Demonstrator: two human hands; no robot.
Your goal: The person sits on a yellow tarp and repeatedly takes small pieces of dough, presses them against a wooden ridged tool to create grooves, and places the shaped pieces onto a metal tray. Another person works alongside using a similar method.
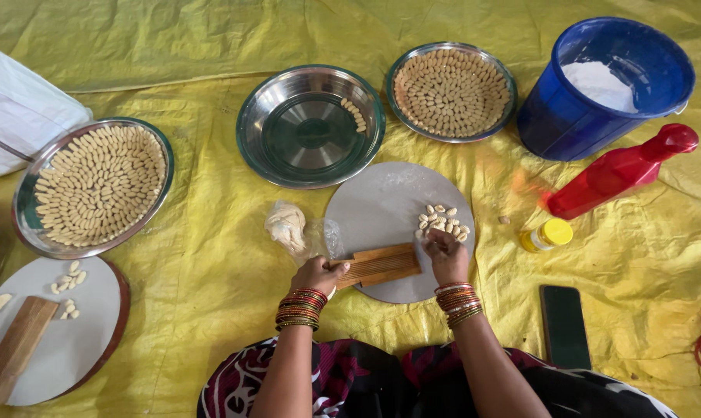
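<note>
The ridged board [380, 265] is steadied by the left hand [317, 274], fingers pressed on its near end. A dough bit is pinched against the board's far end by the right hand [446, 255]. Just beyond those fingers, shaped pieces [442, 220] are piled on the round slab [381, 205]. Two trays [451, 91] are filled; the middle tray [310, 126] is barely begun, and dough [286, 226] is left.

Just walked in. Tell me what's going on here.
A person sits on a yellow sheet. The left hand steadies a ridged wooden board on a round grey slab; the right hand is at the board's end, beside a pile of small dough pieces. Two steel plates are full of pieces; the middle plate holds only a few.
</note>
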